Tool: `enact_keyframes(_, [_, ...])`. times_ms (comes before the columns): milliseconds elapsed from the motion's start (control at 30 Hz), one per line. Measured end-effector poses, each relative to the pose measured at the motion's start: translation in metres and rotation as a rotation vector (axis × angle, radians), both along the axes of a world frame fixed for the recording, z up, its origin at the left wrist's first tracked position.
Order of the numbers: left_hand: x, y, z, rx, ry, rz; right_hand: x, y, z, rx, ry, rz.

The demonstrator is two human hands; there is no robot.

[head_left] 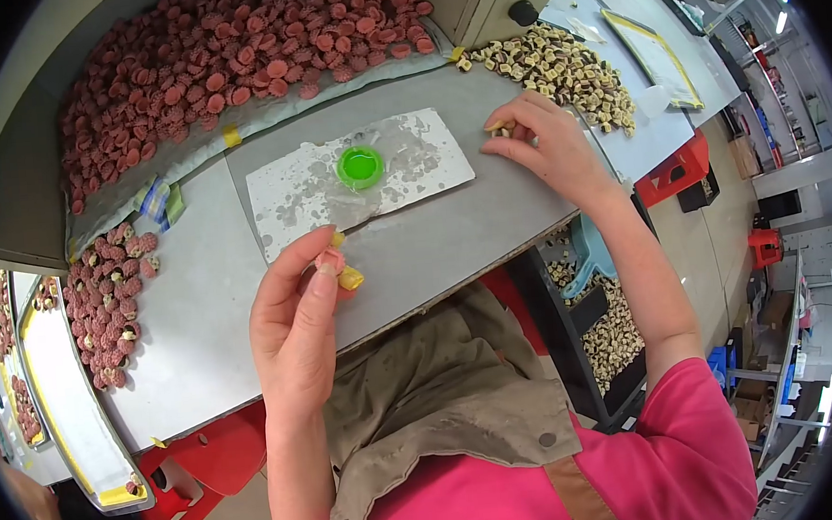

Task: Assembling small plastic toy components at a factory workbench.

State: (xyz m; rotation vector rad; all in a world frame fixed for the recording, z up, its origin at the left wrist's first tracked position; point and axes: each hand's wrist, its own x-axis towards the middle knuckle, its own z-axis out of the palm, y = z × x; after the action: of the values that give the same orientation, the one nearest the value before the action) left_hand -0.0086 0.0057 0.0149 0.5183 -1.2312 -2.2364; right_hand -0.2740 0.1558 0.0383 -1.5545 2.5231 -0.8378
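My left hand (296, 318) is raised over the table's near edge, its thumb and fingers pinched on a small red raspberry-shaped cup (330, 260), which is mostly hidden. Yellow coverings (350, 278) show at the fingertips there. My right hand (554, 146) is closed at the table's right, and a small cream piece (502, 132) shows between thumb and fingers. Just beyond it lies a heap of small cream-and-brown pieces (567, 72). Between the hands, a bright green round dish (360, 168) stands on a stained white board (432, 156).
Many red raspberry-shaped cups (253, 48) fill a cloth-lined bay at the back. At left is a pile of raspberry shapes (107, 304), some with pale centres, beside a yellow-edged tray (64, 385). A black bin (599, 407) of cream pieces sits below the table, holding a blue scoop (591, 251).
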Motion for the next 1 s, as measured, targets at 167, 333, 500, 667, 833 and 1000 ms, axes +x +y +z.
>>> enact_keyframes(167, [0.0, 0.0, -0.001, 0.015, 0.028, -0.011, -0.004, -0.005, -0.015, -0.052, 0.084, 0.019])
enact_keyframes(333, [0.001, -0.002, -0.002, 0.048, 0.072, -0.013, 0.007, 0.001, -0.002, -0.115, 0.095, 0.016])
enact_keyframes(500, [0.002, -0.003, -0.002, 0.06, 0.059, -0.015, -0.009, -0.001, -0.003, -0.084, 0.325, 0.251])
enact_keyframes(667, [0.003, -0.006, -0.002, 0.162, 0.091, -0.022, 0.003, 0.002, 0.008, 0.074, 0.13, 0.05])
enact_keyframes(833, [0.007, -0.012, -0.003, 0.238, 0.115, -0.039, 0.0, 0.002, 0.011, 0.012, 0.043, 0.106])
enact_keyframes(1000, [0.004, -0.015, -0.001, 0.278, 0.13, -0.078, -0.004, 0.001, 0.013, 0.081, 0.163, 0.156])
